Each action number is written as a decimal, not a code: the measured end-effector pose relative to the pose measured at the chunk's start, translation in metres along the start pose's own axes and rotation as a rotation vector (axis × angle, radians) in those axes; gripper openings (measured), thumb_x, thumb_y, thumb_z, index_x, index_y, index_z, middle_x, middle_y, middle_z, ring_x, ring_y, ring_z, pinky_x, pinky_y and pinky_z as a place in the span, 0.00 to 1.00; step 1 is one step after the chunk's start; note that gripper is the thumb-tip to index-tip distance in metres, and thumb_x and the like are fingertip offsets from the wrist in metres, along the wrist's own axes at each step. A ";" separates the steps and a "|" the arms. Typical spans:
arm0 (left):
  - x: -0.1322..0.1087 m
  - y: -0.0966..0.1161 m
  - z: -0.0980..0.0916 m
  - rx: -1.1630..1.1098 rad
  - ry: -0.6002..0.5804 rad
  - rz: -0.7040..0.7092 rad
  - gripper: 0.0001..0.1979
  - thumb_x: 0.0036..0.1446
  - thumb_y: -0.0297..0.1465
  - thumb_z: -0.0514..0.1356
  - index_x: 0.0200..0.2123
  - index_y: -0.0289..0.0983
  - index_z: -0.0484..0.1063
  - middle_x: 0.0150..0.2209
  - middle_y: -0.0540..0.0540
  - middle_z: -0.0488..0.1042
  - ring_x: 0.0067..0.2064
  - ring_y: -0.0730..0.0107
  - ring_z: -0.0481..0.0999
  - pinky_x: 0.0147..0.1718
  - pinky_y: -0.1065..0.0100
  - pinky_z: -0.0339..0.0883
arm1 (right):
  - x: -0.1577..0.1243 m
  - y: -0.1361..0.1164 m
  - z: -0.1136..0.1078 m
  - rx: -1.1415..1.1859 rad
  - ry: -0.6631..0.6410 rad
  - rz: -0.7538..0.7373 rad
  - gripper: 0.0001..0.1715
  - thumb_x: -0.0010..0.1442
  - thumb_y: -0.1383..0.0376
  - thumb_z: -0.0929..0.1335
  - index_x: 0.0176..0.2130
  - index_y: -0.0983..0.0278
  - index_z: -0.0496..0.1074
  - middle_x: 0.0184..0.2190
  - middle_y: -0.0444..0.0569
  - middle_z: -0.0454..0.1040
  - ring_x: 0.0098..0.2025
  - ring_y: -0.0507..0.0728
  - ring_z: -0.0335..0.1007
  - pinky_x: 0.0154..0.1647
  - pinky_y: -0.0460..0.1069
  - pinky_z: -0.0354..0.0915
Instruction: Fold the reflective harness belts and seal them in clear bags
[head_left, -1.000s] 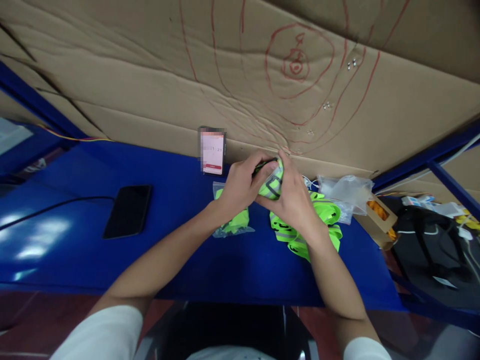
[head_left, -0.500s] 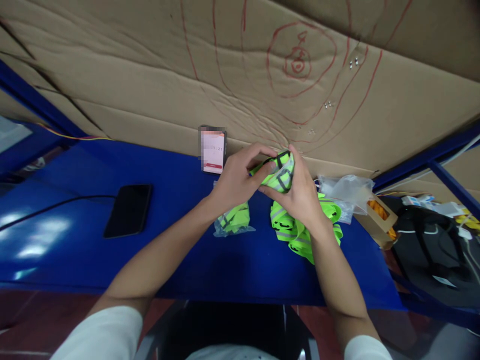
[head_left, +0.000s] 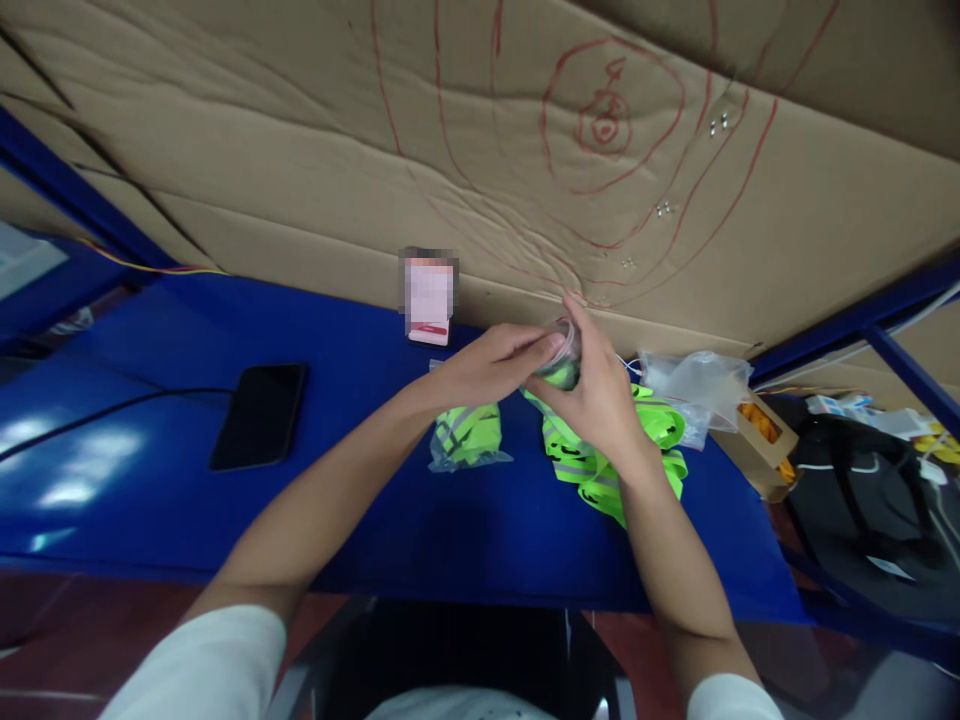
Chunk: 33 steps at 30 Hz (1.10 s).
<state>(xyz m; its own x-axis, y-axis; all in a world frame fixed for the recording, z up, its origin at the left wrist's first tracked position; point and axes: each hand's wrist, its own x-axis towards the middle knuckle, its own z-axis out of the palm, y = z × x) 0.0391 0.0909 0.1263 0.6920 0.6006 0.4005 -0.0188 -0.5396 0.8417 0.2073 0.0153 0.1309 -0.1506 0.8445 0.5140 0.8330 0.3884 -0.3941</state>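
Both of my hands meet above the blue table (head_left: pixel 150 470), holding a folded neon-green reflective band (head_left: pixel 561 374) that seems to be inside a clear plastic bag. My left hand (head_left: pixel 491 365) pinches it from the left with its fingers together. My right hand (head_left: pixel 596 395) wraps round it from the right. Under my left wrist lies a bagged green band (head_left: pixel 466 438). A loose pile of green bands (head_left: pixel 637 440) sits beneath my right wrist.
A black phone (head_left: pixel 259 415) with a cable lies at the left. A small upright phone (head_left: pixel 429 298) leans on the cardboard wall (head_left: pixel 300 150). Clear plastic bags (head_left: pixel 697 385) and a small cardboard box (head_left: pixel 761 440) sit at the right, beside a black bag (head_left: pixel 870 500).
The green band was spread between my hands half a second ago; now it is squeezed small and mostly covered by my fingers, which have closed together.
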 end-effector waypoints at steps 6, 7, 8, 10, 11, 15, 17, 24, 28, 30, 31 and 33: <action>-0.003 0.001 0.004 -0.036 -0.057 -0.038 0.30 0.72 0.53 0.44 0.34 0.38 0.75 0.31 0.47 0.77 0.34 0.64 0.77 0.33 0.65 0.71 | 0.000 -0.001 -0.003 0.022 -0.029 0.060 0.48 0.61 0.58 0.74 0.72 0.60 0.55 0.64 0.55 0.72 0.63 0.66 0.72 0.62 0.62 0.70; -0.004 0.003 0.003 0.001 -0.050 -0.027 0.30 0.72 0.53 0.45 0.34 0.38 0.75 0.30 0.48 0.77 0.32 0.65 0.76 0.31 0.65 0.70 | 0.000 -0.001 -0.003 0.030 -0.024 0.064 0.46 0.61 0.58 0.74 0.72 0.60 0.56 0.64 0.55 0.72 0.63 0.66 0.72 0.62 0.62 0.70; -0.005 0.005 0.002 0.046 -0.037 -0.012 0.29 0.72 0.52 0.46 0.33 0.38 0.75 0.29 0.48 0.76 0.30 0.66 0.75 0.30 0.66 0.69 | 0.001 0.000 -0.004 0.041 -0.016 0.067 0.45 0.62 0.58 0.73 0.71 0.60 0.57 0.64 0.55 0.72 0.63 0.65 0.72 0.62 0.62 0.70; -0.007 0.011 -0.001 0.118 0.022 0.032 0.25 0.72 0.49 0.50 0.35 0.38 0.76 0.30 0.48 0.78 0.31 0.67 0.77 0.31 0.67 0.70 | 0.002 0.001 -0.006 0.055 0.023 0.070 0.41 0.63 0.57 0.72 0.70 0.60 0.58 0.61 0.55 0.74 0.61 0.64 0.73 0.62 0.62 0.71; -0.007 0.014 -0.002 0.133 0.067 0.061 0.22 0.72 0.47 0.52 0.38 0.38 0.77 0.33 0.48 0.80 0.34 0.67 0.79 0.34 0.67 0.71 | 0.003 0.002 -0.007 0.053 0.054 0.074 0.40 0.64 0.55 0.72 0.69 0.60 0.59 0.60 0.56 0.75 0.60 0.64 0.74 0.61 0.62 0.71; -0.005 0.022 -0.004 0.173 0.231 0.206 0.12 0.69 0.39 0.60 0.46 0.39 0.79 0.49 0.43 0.82 0.51 0.63 0.81 0.51 0.65 0.72 | 0.004 0.006 -0.012 0.020 0.204 0.091 0.39 0.66 0.49 0.70 0.67 0.61 0.60 0.58 0.58 0.75 0.58 0.65 0.75 0.59 0.63 0.71; -0.005 0.022 -0.006 0.287 0.249 0.253 0.11 0.67 0.38 0.63 0.47 0.40 0.79 0.51 0.43 0.82 0.55 0.60 0.79 0.56 0.61 0.69 | 0.004 0.008 -0.013 0.023 0.239 0.081 0.39 0.66 0.48 0.70 0.67 0.62 0.59 0.58 0.59 0.75 0.58 0.65 0.74 0.60 0.63 0.70; -0.007 0.020 -0.014 0.323 0.142 0.134 0.15 0.64 0.34 0.64 0.54 0.41 0.77 0.45 0.45 0.82 0.36 0.69 0.78 0.38 0.68 0.71 | 0.004 0.015 -0.009 0.102 0.235 0.108 0.44 0.64 0.45 0.71 0.68 0.61 0.57 0.57 0.59 0.73 0.59 0.66 0.73 0.61 0.65 0.69; -0.006 0.021 -0.015 0.220 0.142 0.148 0.08 0.65 0.35 0.64 0.45 0.39 0.78 0.41 0.46 0.80 0.35 0.70 0.78 0.35 0.69 0.71 | 0.004 0.017 -0.008 0.126 0.168 0.063 0.45 0.66 0.45 0.69 0.70 0.62 0.53 0.57 0.59 0.71 0.60 0.65 0.71 0.62 0.65 0.68; -0.005 0.021 -0.016 0.180 0.173 0.145 0.07 0.65 0.36 0.64 0.41 0.38 0.77 0.39 0.47 0.79 0.34 0.71 0.77 0.36 0.69 0.72 | 0.004 0.018 -0.012 0.127 0.123 0.044 0.45 0.67 0.44 0.67 0.71 0.61 0.50 0.59 0.60 0.69 0.61 0.65 0.70 0.63 0.65 0.68; -0.005 0.021 -0.017 0.167 0.198 0.144 0.08 0.65 0.37 0.64 0.40 0.38 0.77 0.39 0.47 0.78 0.34 0.71 0.77 0.36 0.69 0.73 | 0.004 0.018 -0.015 0.140 0.102 0.032 0.46 0.67 0.44 0.67 0.72 0.61 0.49 0.61 0.61 0.68 0.62 0.65 0.69 0.64 0.65 0.67; -0.006 0.021 -0.021 0.150 0.248 0.149 0.09 0.64 0.39 0.65 0.39 0.38 0.77 0.39 0.46 0.77 0.36 0.70 0.77 0.38 0.68 0.74 | 0.004 0.018 -0.023 0.187 0.048 0.006 0.49 0.66 0.43 0.67 0.73 0.60 0.47 0.65 0.61 0.64 0.63 0.64 0.68 0.65 0.65 0.67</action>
<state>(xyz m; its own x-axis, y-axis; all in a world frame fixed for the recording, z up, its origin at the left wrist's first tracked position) 0.0199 0.0885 0.1492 0.4919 0.6243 0.6068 0.0126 -0.7020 0.7121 0.2335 0.0171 0.1436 -0.1164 0.8301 0.5453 0.7199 0.4487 -0.5295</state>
